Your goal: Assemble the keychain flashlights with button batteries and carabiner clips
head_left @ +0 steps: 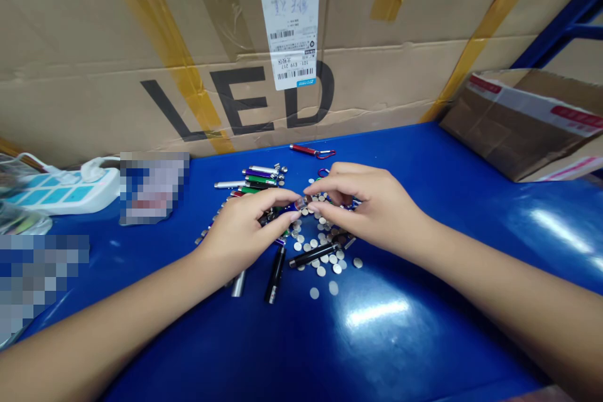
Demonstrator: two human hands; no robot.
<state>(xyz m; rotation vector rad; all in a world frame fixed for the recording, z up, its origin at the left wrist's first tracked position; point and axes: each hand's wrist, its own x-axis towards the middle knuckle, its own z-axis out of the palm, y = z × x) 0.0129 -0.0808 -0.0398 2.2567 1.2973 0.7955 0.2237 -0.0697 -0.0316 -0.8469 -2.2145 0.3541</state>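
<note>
Brown cardboard (400, 85) is stood across the back of the frame, printed with large black letters (167, 110) reading LED, crossed by yellow tape (160, 31) and marked with a white label (292, 28). Most of the frame below is taken up by a glossy blue tabletop (301, 339), on which two bright reflections are thrown. At right, a smaller carton (490, 125) is seen on the tabletop. At left, white plugs (97, 168) are fitted into a power strip (106, 191).

At the centre, a small blue tube (291, 206) with a shiny end is held between both hands. Its body is pinched between the thumb and fingers of the left hand (238, 223); its shiny end is pinched by the thumb and forefinger of the right hand (377, 198). Whether a separate piece is held at that end cannot be told.

Below the fingertips, many silvery discs (321, 271) are scattered, partly covered by a slanted black tube (313, 255). Another dark tube (276, 275) is laid just left of them. Behind the left hand, a green tube (261, 180) and a silver tube (229, 184) are grouped with others. Farther back, a red tube (304, 149) is seen with a clip at its right end.
</note>
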